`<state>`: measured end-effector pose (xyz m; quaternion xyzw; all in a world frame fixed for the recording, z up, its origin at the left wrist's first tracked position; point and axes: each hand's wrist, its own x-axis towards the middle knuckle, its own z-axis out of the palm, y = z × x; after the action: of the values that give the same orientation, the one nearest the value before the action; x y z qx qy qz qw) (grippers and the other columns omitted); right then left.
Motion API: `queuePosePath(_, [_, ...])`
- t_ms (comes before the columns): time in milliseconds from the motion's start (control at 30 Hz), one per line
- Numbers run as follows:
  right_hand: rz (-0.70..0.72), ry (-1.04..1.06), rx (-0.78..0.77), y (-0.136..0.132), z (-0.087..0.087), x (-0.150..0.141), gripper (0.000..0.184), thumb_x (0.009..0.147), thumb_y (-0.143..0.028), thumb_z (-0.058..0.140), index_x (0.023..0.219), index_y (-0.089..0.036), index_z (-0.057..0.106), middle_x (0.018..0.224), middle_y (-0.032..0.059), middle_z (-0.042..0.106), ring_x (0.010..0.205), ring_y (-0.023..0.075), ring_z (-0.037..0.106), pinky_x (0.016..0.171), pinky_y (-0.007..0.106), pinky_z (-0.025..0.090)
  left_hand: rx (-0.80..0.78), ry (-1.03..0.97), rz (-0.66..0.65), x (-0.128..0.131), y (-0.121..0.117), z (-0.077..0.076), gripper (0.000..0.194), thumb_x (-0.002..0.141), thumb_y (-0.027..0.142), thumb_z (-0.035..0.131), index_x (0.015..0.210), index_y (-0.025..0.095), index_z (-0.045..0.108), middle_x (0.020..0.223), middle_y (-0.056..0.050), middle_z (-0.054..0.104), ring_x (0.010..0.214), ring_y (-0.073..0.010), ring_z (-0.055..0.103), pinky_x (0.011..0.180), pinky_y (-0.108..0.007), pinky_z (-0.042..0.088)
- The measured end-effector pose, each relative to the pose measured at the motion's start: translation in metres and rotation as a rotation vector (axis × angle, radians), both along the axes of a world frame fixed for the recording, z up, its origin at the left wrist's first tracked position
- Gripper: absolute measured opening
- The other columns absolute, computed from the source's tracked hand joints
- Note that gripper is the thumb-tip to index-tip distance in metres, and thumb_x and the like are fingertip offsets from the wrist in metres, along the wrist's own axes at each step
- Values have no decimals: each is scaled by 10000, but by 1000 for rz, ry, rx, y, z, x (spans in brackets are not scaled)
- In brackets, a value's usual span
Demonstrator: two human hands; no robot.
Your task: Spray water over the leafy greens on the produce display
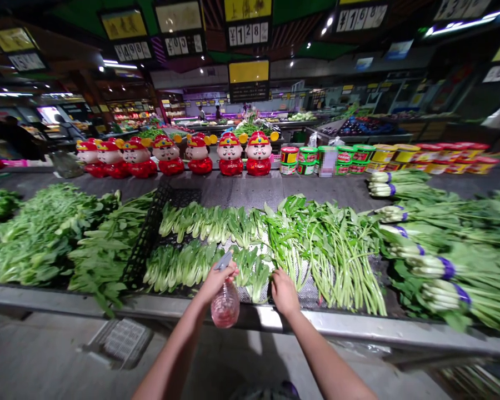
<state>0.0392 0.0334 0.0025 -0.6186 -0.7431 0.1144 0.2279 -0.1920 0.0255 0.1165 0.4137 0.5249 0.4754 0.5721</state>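
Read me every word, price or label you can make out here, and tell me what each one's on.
"¥128": black-framed hanging price sign, top centre
"¥168": black-framed hanging price sign, right of it
"¥498": black-framed hanging price sign, upper left
Other hanging signs: cut off or too blurred to read fully.
Red, green and yellow round tubs: lettering too small to read.

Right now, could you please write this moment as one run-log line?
left hand: holds spray bottle | right hand: at front edge of display, contact unclear | figurines: lined up behind greens
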Motion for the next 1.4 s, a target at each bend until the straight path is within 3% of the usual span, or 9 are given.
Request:
queuePosePath(200, [-1,-37,-11,-3,1,-2,406,838,-142,363,1159,-179,609,1319,84,526,1352,224,313,1115,394,257,-20,48,75,-16,1,10,360,588,335,762,885,144,690,883,-82,711,815,-187,648,628,-238,471])
queuePosePath(467, [-25,-93,-20,-4,-5,-3,429,814,-130,367,1177,-142,596,1333,112,509,1354,233,309,1121,394,240,38,33,43,-43,1,2,345,623,453,737,716,132,648,557,-14,604,510,-114,532,500,-224,388])
queuePosePath(600, [-32,-118,-12,-4,-7,-2,440,816,-137,368,1201,-143,580,1335,113,508,1343,231,323,1117,380,236,56,58,76,-55,-4,-4,350,610,461,744,669,138,624,560,-16,603,492,-105,502,489,-218,355])
queuePosePath(800, [-18,-162,-16,-5,3,-7,448,805,-122,374,1200,-141,583,1321,128,519,1313,247,366,1099,392,237,164,169,224,-83,-11,-10,396,636,498,717,789,134,681,667,-34,643,527,-106,499,513,-213,351])
queuePosePath(933, [76,-105,2,-2,15,-36,410,856,-174,358,1194,-172,590,1326,116,522,1276,237,416,1113,421,205,181,159,243,-103,-11,-10,505,638,523,711,951,127,688,663,-34,641,540,-119,527,511,-211,358])
queuePosePath(1100, [190,-80,-50,-4,11,-75,452,922,-350,328,1315,-204,496,1450,74,395,1389,228,237,1132,473,136,189,117,228,-115,-9,-8,675,615,492,736,1178,144,603,660,-5,631,532,-109,537,501,-206,357])
queuePosePath(1233, [172,-71,-99,-6,-1,-80,516,925,-407,310,1374,-182,429,1493,88,315,1417,234,139,1134,491,114,107,105,204,-116,-14,2,479,614,465,734,938,119,666,593,-8,604,473,-97,495,467,-212,338])
queuePosePath(1300, [128,-67,-102,-6,-5,-78,536,924,-409,302,1388,-162,408,1493,97,313,1419,234,133,1137,486,121,77,142,210,-116,-18,8,345,622,444,727,731,126,650,527,-11,576,426,-89,451,449,-220,317])
queuePosePath(1400, [118,-68,-93,-6,-6,-77,537,921,-388,306,1386,-139,407,1468,104,358,1411,226,169,1143,467,137,74,180,221,-119,-22,10,297,640,426,710,610,153,598,469,3,531,409,-97,440,452,-234,319])
